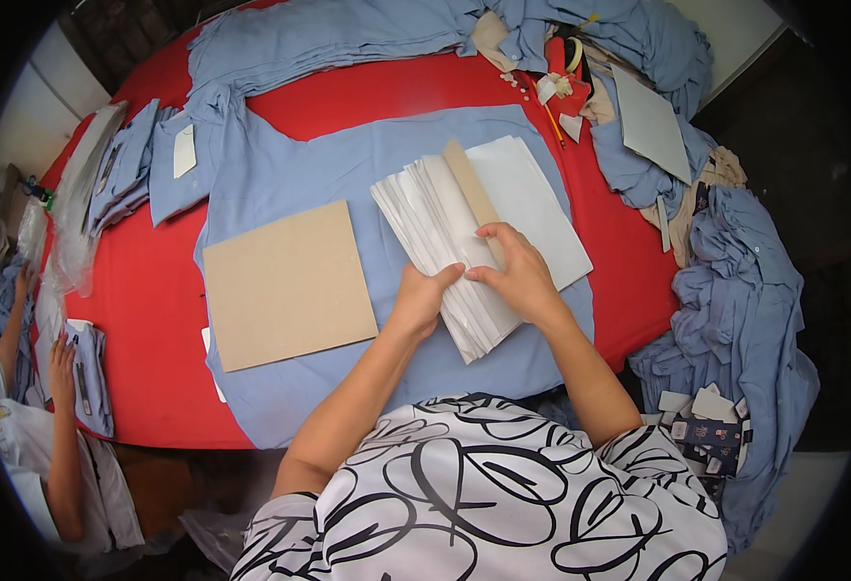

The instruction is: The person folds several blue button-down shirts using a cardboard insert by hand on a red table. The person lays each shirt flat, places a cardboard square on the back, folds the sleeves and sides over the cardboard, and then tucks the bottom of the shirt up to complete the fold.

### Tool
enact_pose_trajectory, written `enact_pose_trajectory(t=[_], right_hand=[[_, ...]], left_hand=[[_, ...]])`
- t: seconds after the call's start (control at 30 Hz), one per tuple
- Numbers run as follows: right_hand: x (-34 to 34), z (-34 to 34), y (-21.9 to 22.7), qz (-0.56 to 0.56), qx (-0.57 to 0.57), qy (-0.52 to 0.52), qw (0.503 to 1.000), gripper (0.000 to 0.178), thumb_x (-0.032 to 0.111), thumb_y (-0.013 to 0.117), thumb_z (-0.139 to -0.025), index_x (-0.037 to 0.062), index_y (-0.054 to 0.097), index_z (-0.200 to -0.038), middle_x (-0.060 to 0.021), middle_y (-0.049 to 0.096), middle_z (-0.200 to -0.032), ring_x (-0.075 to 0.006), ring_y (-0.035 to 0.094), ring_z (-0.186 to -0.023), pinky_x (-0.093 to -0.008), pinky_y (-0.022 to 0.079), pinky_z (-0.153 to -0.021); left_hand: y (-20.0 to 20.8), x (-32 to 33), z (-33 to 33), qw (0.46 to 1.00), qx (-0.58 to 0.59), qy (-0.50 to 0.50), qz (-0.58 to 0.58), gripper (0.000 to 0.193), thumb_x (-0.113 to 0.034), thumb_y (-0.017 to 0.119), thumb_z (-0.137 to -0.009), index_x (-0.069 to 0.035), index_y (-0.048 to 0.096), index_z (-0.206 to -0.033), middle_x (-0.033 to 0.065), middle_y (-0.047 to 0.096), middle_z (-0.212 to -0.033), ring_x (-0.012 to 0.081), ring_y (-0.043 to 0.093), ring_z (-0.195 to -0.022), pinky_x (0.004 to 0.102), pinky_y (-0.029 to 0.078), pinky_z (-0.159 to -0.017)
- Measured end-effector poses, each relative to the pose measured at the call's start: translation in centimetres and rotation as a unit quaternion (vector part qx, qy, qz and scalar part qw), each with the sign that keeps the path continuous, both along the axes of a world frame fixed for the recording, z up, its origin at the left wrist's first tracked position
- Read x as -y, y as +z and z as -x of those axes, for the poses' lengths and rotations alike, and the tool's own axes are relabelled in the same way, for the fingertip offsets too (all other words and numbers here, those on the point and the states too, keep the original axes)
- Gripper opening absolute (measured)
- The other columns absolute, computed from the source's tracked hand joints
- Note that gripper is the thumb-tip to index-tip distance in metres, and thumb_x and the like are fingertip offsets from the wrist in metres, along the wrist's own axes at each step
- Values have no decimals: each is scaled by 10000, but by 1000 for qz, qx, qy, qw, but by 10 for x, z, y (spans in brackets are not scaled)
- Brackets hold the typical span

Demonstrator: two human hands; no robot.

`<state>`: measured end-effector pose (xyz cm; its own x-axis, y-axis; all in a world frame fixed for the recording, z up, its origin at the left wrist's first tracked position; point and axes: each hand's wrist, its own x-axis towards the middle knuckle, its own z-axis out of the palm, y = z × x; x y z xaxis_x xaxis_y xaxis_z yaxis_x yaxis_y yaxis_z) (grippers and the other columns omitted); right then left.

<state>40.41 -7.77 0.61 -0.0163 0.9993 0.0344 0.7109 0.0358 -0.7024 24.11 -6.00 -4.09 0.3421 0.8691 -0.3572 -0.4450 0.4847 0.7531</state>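
Observation:
A thick bundle of folded white paper sheets (445, 252) is tilted between my two hands, its layered folds facing up. My left hand (423, 298) grips its near left side, thumb laid over the folds. My right hand (520, 276) is closed on the right side, with the thumb on the white layers and the fingers against a narrow tan card edge (472, 189). Beneath and to the right lie flat white sheets (532, 198). A square tan cardboard (290, 286) rests to the left on a spread light-blue garment (348, 145).
Blue garments lie folded along the far edge (328, 44) of the red-covered table (144, 320) and heaped at right (735, 261). A pencil (554, 126), tape roll (574, 55) and grey board (650, 126) are at far right. Another person's hand (62, 373) touches a folded garment at left.

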Motion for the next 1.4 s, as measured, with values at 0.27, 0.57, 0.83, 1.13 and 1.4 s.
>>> enact_pose_trajectory(t=[0.27, 0.57, 0.83, 1.13, 1.4], right_hand=[[-2, -7, 9, 12, -11, 27, 1000, 413, 110, 679, -830, 93, 530, -1215, -163, 638, -1138, -339, 620, -1041, -385, 474, -891], [-3, -11, 15, -23, 59, 79, 995, 295, 103, 665, -834, 0, 660, -1111, -170, 643, -1077, -313, 639, -968, -368, 487, -854], [-1, -4, 29, 13, 47, 47, 998, 399, 173, 764, -767, 3, 659, -1112, -155, 650, -1079, -312, 636, -981, -360, 482, -861], [-4, -11, 24, -16, -35, 67, 997, 293, 117, 663, -837, 28, 658, -1116, -158, 639, -1096, -301, 638, -967, -354, 490, -832], [-2, -15, 33, -18, 62, 85, 994, 300, 122, 652, -841, 35, 653, -1128, -145, 640, -1026, -270, 635, -927, -327, 487, -808]], left_hand=[[3, 0, -1, 1000, -20, 2, 1, 449, -33, 630, -867, 148, 484, -1251, 242, 597, -1205, 304, 630, -1067, 375, 519, -893], [8, -3, -5, 1000, -19, -6, -9, 467, -30, 645, -857, 124, 475, -1263, 226, 595, -1195, 300, 627, -1057, 380, 524, -878], [4, -5, -6, 999, -30, -11, -13, 482, -22, 648, -854, 122, 462, -1274, 229, 588, -1197, 307, 622, -1061, 391, 520, -889], [10, -4, -4, 1000, -13, -24, -1, 502, -43, 662, -859, 96, 457, -1297, 213, 577, -1225, 299, 597, -1112, 387, 499, -932], [20, -4, -6, 1000, 19, -23, -5, 448, -58, 659, -860, 107, 510, -1250, 200, 613, -1180, 267, 637, -1043, 360, 524, -869]])
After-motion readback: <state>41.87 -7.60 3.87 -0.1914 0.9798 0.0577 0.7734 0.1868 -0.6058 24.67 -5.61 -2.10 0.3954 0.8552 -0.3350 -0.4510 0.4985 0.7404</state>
